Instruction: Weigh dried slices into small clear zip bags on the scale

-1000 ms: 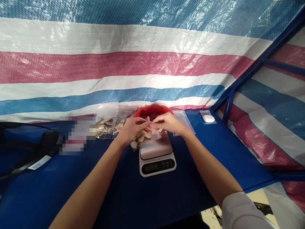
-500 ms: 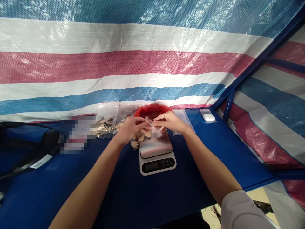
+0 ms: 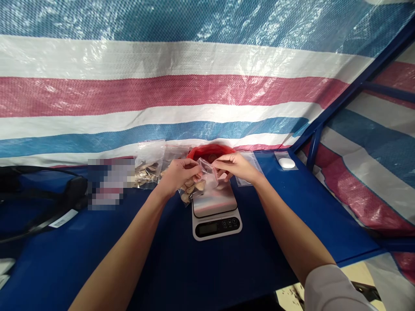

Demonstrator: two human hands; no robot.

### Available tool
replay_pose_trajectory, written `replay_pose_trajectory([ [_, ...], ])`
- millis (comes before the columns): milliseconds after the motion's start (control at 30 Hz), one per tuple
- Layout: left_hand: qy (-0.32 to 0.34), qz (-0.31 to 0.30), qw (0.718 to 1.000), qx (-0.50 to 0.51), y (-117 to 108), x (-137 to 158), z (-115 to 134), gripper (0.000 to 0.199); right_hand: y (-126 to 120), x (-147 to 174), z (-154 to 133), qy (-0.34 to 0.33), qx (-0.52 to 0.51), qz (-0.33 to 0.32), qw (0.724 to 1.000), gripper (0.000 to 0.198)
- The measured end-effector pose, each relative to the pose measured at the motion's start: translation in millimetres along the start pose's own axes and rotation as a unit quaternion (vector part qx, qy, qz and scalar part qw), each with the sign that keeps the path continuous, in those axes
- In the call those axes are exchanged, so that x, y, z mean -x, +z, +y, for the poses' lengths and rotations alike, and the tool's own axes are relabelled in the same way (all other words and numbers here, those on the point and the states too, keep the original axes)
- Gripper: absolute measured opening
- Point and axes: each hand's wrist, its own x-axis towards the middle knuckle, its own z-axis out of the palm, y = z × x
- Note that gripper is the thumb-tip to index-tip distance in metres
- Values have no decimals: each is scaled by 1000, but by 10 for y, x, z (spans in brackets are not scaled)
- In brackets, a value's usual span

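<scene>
A small clear zip bag (image 3: 198, 181) with pale dried slices inside hangs over the far edge of a white digital scale (image 3: 215, 211). My left hand (image 3: 177, 175) pinches the bag's top on its left side. My right hand (image 3: 237, 166) pinches the top on its right side. Both hands hover just above the scale's steel platform. Behind them sits a red bag (image 3: 207, 152) with more brown pieces in it.
Filled clear bags (image 3: 149, 166) lie left of the red bag, empty clear bags (image 3: 248, 170) to the right. A small white object (image 3: 286, 163) rests at the blue table's (image 3: 162, 268) back right. A black bag (image 3: 39, 198) lies far left. A striped tarp (image 3: 194, 86) forms the back wall.
The bag's top has risen and stretched between my two hands, which stay over the scale. The view has shifted slightly.
</scene>
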Motion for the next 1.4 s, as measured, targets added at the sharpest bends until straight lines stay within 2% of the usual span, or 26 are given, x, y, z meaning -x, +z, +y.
replay_pose_trajectory([
  [200,2,-23,1000,10,25,-2,13,27,48,-11,8,8,18,-9,1000,35],
  [433,-9,-16,1000,7,81,2,26,45,118,-36,27,-13,49,-6,999,30],
  [667,5,-23,999,-26,57,-11,25,32,119,-26,6,-6,62,22,998,22],
  [800,8,11,998,-64,3,-8,15,27,83,-25,0,-6,63,42,997,20],
  [933,45,64,980,-185,-98,8,32,22,8,-27,27,-19,86,58,994,15],
  [1033,67,80,965,-242,-160,27,61,18,-27,-15,30,-39,117,62,990,14],
  [1233,90,63,959,-262,-198,53,77,20,-33,15,-10,-55,138,64,987,16],
  [1333,140,39,955,-261,-205,38,31,29,-37,17,-17,-70,154,59,984,18],
  [1400,172,32,952,-249,-207,25,-8,42,-43,18,-19,-74,164,52,982,20],
])
